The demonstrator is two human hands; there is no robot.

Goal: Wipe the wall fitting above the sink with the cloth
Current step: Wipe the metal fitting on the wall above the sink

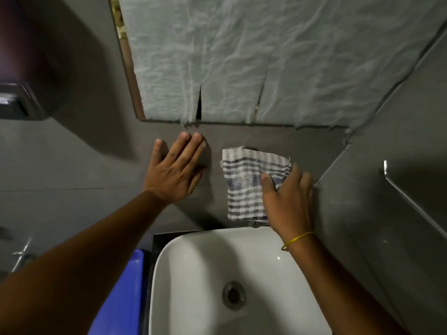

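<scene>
Cloth (249,182) at frame centre drapes the wall fitting (250,148) above the sink (183,252), pinched by our right hand (287,197) while our left hand (174,170) lies spread on the wall; a loose grip could drop it.

the cloth (251,184) hides nearly all the wall fitting (250,147); sink (193,274) cropped below

Dim room; grey tiled wall (72,165); paper-covered mirror (266,56); white basin (193,274).
</scene>
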